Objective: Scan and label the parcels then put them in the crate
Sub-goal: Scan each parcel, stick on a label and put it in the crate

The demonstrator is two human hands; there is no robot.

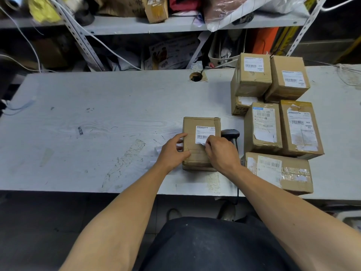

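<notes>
A small cardboard parcel [197, 153] lies flat on the white table [93, 122], a white barcode label [204, 133] on its top. My left hand [173, 151] holds the parcel's left edge, thumb on top and fingers curled round the side. My right hand [219, 153] rests on the parcel's right half with fingertips pinching the label's lower edge. A black handheld scanner [231, 134] lies just right of the parcel, partly behind my right hand. No crate is in view.
Several labelled cardboard parcels [262, 127] stand in a cluster at the table's right. A strip of label backing [157, 150] lies left of my left hand. A cable hole [195, 77] is near the back edge. Cluttered shelves [156, 26] rise behind.
</notes>
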